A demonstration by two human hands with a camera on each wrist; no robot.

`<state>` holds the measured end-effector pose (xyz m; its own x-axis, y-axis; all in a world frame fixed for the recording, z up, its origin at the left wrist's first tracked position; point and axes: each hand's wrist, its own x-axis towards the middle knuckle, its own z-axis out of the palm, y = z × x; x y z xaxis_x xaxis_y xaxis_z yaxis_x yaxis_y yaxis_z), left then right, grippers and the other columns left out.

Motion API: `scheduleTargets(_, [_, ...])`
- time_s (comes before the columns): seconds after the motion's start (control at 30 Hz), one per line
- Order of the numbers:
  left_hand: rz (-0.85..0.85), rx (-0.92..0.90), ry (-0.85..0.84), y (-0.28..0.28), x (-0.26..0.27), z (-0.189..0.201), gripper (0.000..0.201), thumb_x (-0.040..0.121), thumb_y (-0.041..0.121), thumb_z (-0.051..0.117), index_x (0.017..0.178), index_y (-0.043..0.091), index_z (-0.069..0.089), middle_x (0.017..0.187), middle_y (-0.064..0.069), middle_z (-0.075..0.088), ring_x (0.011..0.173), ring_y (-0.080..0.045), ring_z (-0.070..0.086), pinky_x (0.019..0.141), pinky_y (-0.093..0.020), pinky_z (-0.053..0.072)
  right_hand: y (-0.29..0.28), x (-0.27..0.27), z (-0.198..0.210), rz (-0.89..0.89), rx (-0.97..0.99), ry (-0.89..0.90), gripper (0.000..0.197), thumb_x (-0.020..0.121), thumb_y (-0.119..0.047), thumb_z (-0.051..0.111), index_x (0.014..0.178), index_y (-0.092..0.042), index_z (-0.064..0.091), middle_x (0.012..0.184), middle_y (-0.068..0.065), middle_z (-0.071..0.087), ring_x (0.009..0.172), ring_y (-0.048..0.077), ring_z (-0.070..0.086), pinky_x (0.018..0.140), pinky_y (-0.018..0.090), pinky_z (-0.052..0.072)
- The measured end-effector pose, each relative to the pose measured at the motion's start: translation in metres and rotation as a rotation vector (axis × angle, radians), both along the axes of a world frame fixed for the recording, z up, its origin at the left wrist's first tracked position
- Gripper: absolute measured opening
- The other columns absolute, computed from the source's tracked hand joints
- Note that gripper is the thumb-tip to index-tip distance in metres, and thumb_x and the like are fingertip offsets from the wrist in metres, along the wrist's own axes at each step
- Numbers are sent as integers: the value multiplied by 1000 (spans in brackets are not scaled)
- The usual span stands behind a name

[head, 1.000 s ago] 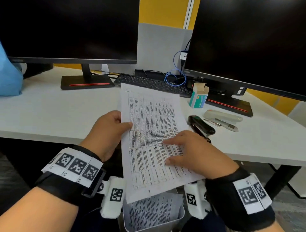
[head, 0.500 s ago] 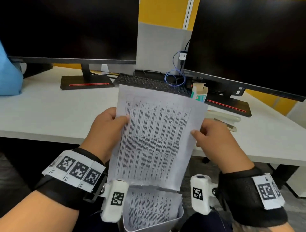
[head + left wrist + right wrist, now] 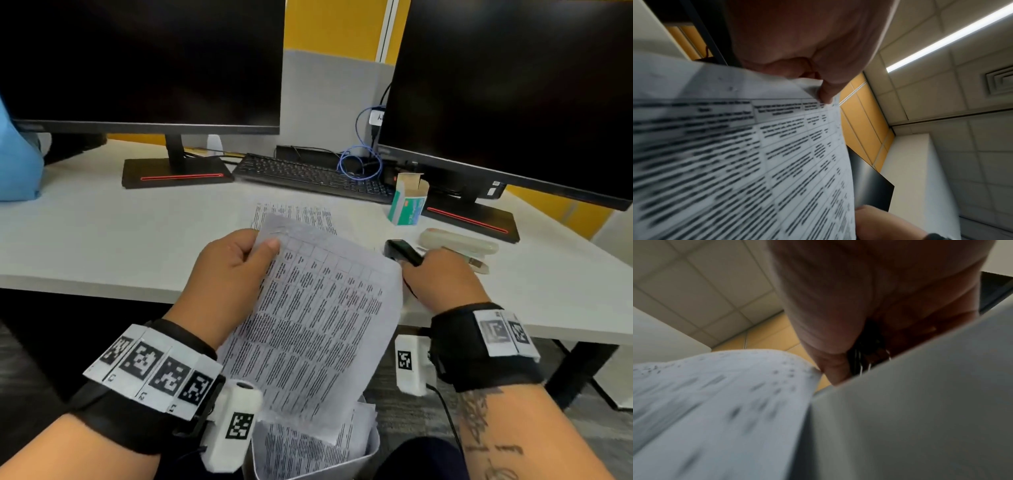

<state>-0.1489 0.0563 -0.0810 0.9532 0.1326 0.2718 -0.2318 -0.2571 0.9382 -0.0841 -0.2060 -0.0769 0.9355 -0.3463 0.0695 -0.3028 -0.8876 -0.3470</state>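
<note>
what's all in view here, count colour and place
held papers: count unclear, white, over the desk edge
loose sheet: one, white, flat on the desk
tray: one, grey, below the desk, holding pages
black stapler: one, black, desk right
pale stapler: one, cream, right of it
keyboard: one, black, desk back
small box: one, green and white, right of the keyboard
monitors: two, black, desk back
cable: one, blue, behind the keyboard
soft thing: one, blue, far left
left hand: one, pinches the held papers' top corner
right hand: one, grips the black stapler

Two monitors point(image 3: 137, 61) point(image 3: 513, 85), one keyboard point(image 3: 308, 174), two staplers point(image 3: 402, 251) point(image 3: 459, 241), one small box point(image 3: 407, 205), one paper tray point(image 3: 373, 448), two hands point(image 3: 233, 270) point(image 3: 442, 281).
</note>
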Motion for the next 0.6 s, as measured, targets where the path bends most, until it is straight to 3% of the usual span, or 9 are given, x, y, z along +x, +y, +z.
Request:
scheduleTargets(0.13, [-3,7,6,-1,-1,1,16,96,20,57,104,28,68,84,4,77,76,-13,74,76,-46,60,-6,0,4,-28,167,-72,40,91,-45,57,101,-7,65,82,7,62,74,23,56,63,29,40])
scheduleTargets(0.2, [2,9,0,-1,-2,3,16,96,19,58,104,30,66,82,5,76,74,-11,73,75,-44,60,-6,-8,11,-7,335,-230,32,91,-40,58,102,-10,62,77,4,59,68,17,55,55,27,38])
scheduleTargets(0.27, [6,36,-27,-3,-3,6,12,95,22,58,98,29,68,79,6,76,72,-10,72,74,-42,60,-2,-18,20,56,536,-435,30,89,-36,61,107,-12,58,80,2,60,70,16,57,56,28,42])
scheduleTargets(0.33, [3,75,-56,-7,-5,8,11,95,28,58,92,28,69,77,4,75,71,-12,71,73,-41,59,9,-29,32,165,836,-611,33,86,-29,65,113,-13,55,91,6,64,80,20,61,63,32,50])
scheduleTargets(0.43, [-14,136,-95,-18,-10,10,16,94,32,59,84,23,67,73,-5,72,69,-22,67,69,-40,55,31,-46,48,333,1150,-640,26,85,-23,67,108,-19,55,113,19,63,97,20,61,73,32,47])
scheduleTargets(0.47, [-28,150,-102,-22,-12,10,18,94,33,58,82,22,65,73,-8,70,69,-25,65,68,-41,53,39,-50,51,368,1200,-636,21,84,-25,68,101,-20,56,109,17,63,122,20,48,73,31,44])
scheduleTargets(0.5, [-44,157,-108,-27,-15,11,19,94,35,58,81,21,63,73,-10,69,67,-25,63,67,-41,53,47,-55,53,389,1245,-651,19,82,-29,68,95,-21,58,99,10,62,83,8,38,72,31,43])
scheduleTargets(0.53, [-60,158,-115,-31,-17,12,20,94,36,58,80,21,61,70,-11,67,62,-24,61,64,-41,52,55,-59,54,389,1273,-679,18,81,-34,68,93,-23,59,91,0,60,86,14,58,71,29,44])
scheduleTargets(0.6, [-89,157,-134,-38,-23,14,22,93,35,59,77,21,58,59,-6,59,50,-18,49,56,-35,46,68,-66,55,361,1240,-746,18,81,-44,66,88,-29,61,79,-16,57,80,5,56,73,29,45])
